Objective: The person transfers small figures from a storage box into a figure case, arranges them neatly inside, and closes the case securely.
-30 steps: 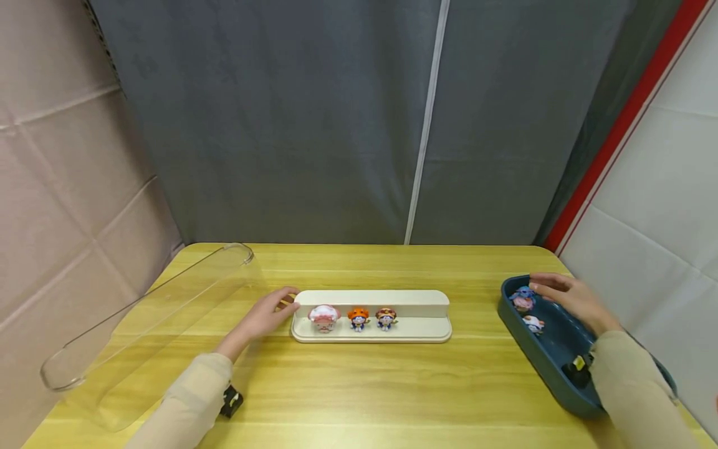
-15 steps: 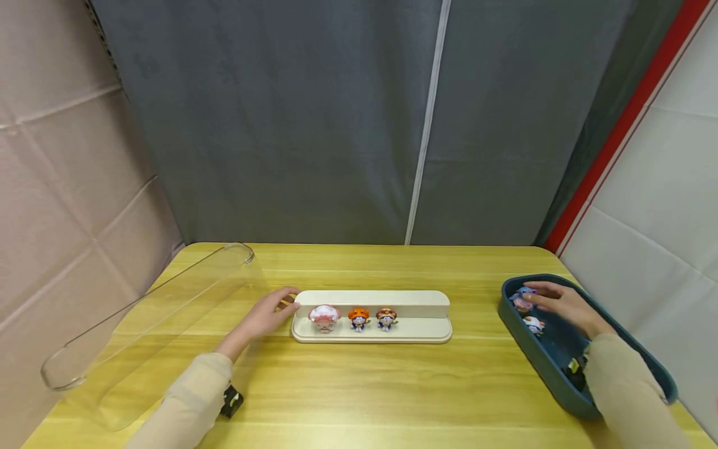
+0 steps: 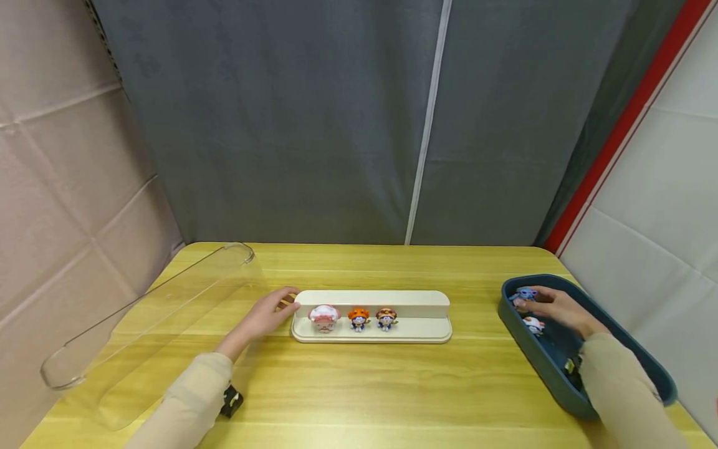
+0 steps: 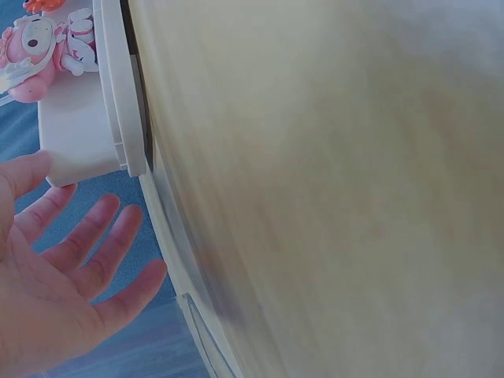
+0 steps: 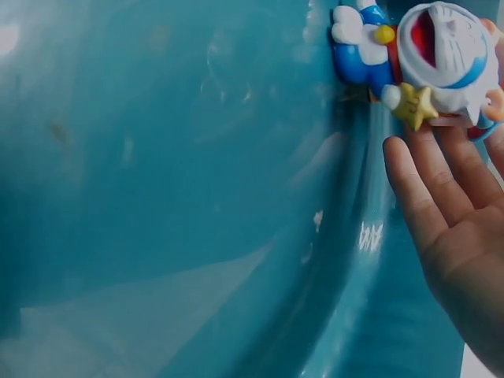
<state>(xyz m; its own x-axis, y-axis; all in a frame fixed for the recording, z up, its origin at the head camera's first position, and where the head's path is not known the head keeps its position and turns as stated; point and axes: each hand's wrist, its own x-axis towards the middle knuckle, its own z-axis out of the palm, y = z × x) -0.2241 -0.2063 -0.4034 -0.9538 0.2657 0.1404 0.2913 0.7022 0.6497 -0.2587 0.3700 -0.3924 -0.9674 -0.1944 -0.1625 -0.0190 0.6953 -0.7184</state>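
My left hand touches the left end of a cream display base. In the left wrist view its thumb and index finger meet the base's corner, the other fingers spread. On the base stand a pink figurine, an orange-hatted figurine and a brown-hatted figurine. Inside a dark blue tray, my right hand pinches a blue-and-pink figurine, partly hidden by the fingers. Just below lies a white-and-orange figurine; close up, a white-faced figurine with a star appears beside the fingers.
A clear plastic cover lies slanted at the table's left. Near the left sleeve sits a small black object. Another dark and yellow piece is in the tray, partly behind the right sleeve. A grey curtain hangs behind.
My right hand has shifted left and slightly down over the blue-and-pink figurine, its fingers now closing about it and covering its pink part. The left hand and the base have stayed put.
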